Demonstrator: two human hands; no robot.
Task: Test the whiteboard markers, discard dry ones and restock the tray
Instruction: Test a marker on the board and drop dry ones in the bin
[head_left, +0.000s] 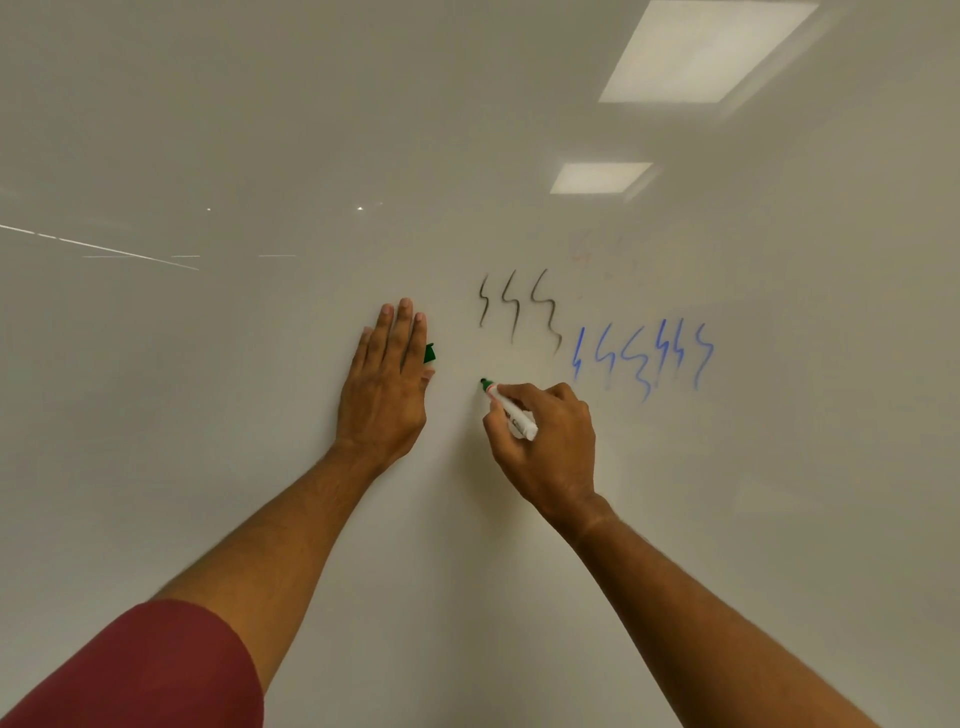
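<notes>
A glossy whiteboard (260, 415) fills the whole view. My right hand (548, 441) grips a white marker with a green tip (511, 410), and the tip touches the board just below three black squiggles (519, 312). Several blue squiggles (644, 356) lie to the right of the black ones. My left hand (387, 384) lies flat against the board with straight fingers. A green cap (429, 354) pokes out from under the index-finger side of my left hand, held between the hand and the board. No tray is in view.
Two ceiling light panels reflect in the board at the upper right (706, 52). Faint reddish traces (602, 249) show above the blue marks. The board's left and lower areas carry no marks.
</notes>
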